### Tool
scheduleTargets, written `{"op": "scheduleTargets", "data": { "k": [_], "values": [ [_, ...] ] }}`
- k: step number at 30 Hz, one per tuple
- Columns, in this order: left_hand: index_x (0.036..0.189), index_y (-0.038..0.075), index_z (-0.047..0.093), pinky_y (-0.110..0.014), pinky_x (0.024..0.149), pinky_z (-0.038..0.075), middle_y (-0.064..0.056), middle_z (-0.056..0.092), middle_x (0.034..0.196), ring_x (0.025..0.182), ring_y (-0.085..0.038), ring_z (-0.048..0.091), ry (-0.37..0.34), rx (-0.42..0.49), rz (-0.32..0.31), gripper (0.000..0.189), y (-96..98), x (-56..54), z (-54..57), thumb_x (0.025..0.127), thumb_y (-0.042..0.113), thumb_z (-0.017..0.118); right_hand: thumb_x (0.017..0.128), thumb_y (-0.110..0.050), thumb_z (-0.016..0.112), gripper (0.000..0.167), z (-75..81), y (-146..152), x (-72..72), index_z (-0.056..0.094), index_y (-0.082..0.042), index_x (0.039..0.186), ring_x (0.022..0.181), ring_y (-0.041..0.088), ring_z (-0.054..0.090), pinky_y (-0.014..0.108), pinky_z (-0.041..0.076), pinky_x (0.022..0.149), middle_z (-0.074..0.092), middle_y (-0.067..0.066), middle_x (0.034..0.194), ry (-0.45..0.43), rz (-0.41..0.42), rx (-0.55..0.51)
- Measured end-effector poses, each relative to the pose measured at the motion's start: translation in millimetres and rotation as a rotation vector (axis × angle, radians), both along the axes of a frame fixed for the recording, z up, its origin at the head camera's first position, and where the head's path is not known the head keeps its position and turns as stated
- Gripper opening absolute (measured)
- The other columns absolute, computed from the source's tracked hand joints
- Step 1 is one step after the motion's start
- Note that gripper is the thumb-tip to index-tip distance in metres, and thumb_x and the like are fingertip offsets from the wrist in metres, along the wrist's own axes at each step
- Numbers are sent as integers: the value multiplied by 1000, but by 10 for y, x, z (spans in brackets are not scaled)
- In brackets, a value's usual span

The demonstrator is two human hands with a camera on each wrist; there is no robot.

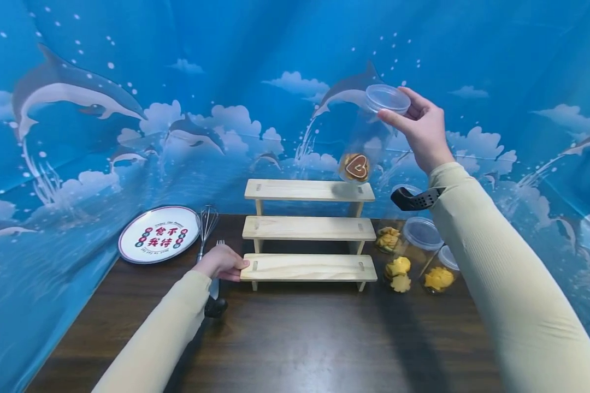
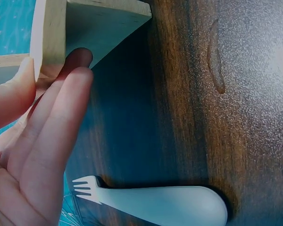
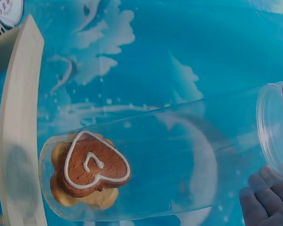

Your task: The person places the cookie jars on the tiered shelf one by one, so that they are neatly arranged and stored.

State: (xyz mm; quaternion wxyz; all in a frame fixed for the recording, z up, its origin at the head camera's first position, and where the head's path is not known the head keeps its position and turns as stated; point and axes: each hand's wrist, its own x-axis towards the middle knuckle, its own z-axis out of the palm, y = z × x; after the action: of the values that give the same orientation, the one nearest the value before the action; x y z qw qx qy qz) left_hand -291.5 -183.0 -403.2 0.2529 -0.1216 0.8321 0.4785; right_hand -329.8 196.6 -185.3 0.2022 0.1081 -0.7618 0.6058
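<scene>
My right hand (image 1: 420,128) grips a tall clear jar (image 3: 179,155) by its lid (image 1: 387,98), thumb on one side and fingers on the other. Inside, at the bottom, lie cookies, among them a brown heart-shaped cookie (image 3: 96,162) with white icing. The jar hangs tilted, its base close above the right end of the top step of a three-tier wooden stand (image 1: 310,190). My left hand (image 1: 222,263) pinches the left end of the stand's lowest step (image 2: 52,37), thumb above and fingers beneath.
Right of the stand stand several lidded clear jars (image 1: 423,233) with yellow cookies. To the left are a round plate (image 1: 159,234) with red lettering, a whisk (image 1: 206,224) and a fork (image 2: 165,202). A blue dolphin-print cloth (image 1: 275,49) hangs behind the dark wooden table (image 1: 300,338).
</scene>
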Motion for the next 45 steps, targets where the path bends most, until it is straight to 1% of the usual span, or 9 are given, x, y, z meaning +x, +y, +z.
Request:
{"op": "scheduleTargets", "data": {
  "k": [7, 11, 18, 25, 28, 31, 35, 39, 45],
  "values": [
    [106, -13, 63, -25, 61, 58, -7, 65, 68, 57, -11, 63, -19, 2, 15, 28, -4, 5, 1, 90, 10, 65, 82, -31, 75, 72, -46, -385, -129, 40, -20, 144, 127, 18, 49, 33, 38, 109, 47, 6, 143, -12, 62, 32],
    [105, -12, 63, -25, 61, 58, -7, 65, 67, 56, -11, 63, -35, -11, 29, 27, -24, 33, 18, 89, 9, 65, 82, -32, 75, 71, -95, -644, -203, 41, -21, 144, 125, 16, 52, 34, 40, 107, 50, 5, 141, -16, 102, 67],
    [104, -12, 63, -25, 61, 58, -8, 65, 68, 56, -12, 63, -19, -19, 36, 25, -27, 70, 29, 89, 8, 65, 81, -34, 75, 74, -185, -977, -302, 40, -21, 144, 123, 15, 53, 34, 43, 105, 50, 3, 141, -45, 162, 117],
    [108, -10, 63, -23, 59, 57, -10, 66, 74, 58, -12, 63, 31, -79, 70, 28, 39, -2, -21, 89, 11, 67, 81, -34, 75, 76, -268, -1091, -335, 38, -21, 145, 120, 15, 55, 34, 45, 103, 51, 4, 140, -57, 171, 130],
    [109, -9, 64, -23, 58, 57, -11, 66, 76, 58, -13, 63, 35, -99, 81, 29, 52, -45, -52, 89, 12, 67, 81, -34, 75, 75, -316, -1123, -354, 38, -22, 145, 120, 14, 55, 34, 45, 103, 51, 3, 140, -65, 173, 123],
    [109, -9, 64, -23, 58, 57, -12, 67, 76, 59, -13, 63, 33, -99, 74, 29, 47, -65, -70, 89, 12, 67, 81, -34, 75, 74, -349, -1158, -382, 39, -22, 145, 121, 14, 54, 33, 45, 103, 50, 2, 141, -64, 172, 115],
    [108, -9, 64, -23, 58, 57, -11, 66, 75, 58, -13, 62, 31, -86, 64, 28, 45, -61, -65, 89, 12, 67, 81, -34, 75, 76, -365, -1199, -417, 37, -22, 146, 124, 14, 51, 33, 43, 104, 47, 2, 143, -66, 172, 96],
    [108, -9, 64, -23, 58, 57, -9, 65, 74, 57, -12, 61, 39, -75, 67, 28, 50, -44, -51, 89, 12, 67, 82, -35, 74, 77, -369, -1233, -454, 35, -21, 147, 127, 14, 49, 32, 42, 105, 44, 3, 146, -64, 173, 81],
    [109, -9, 64, -23, 59, 57, -11, 66, 76, 58, -12, 62, 44, -75, 63, 29, 34, -12, -25, 90, 12, 66, 83, -36, 73, 78, -394, -1283, -515, 33, -20, 148, 130, 14, 46, 30, 40, 107, 41, 3, 148, -63, 162, 84]
  ]
}}
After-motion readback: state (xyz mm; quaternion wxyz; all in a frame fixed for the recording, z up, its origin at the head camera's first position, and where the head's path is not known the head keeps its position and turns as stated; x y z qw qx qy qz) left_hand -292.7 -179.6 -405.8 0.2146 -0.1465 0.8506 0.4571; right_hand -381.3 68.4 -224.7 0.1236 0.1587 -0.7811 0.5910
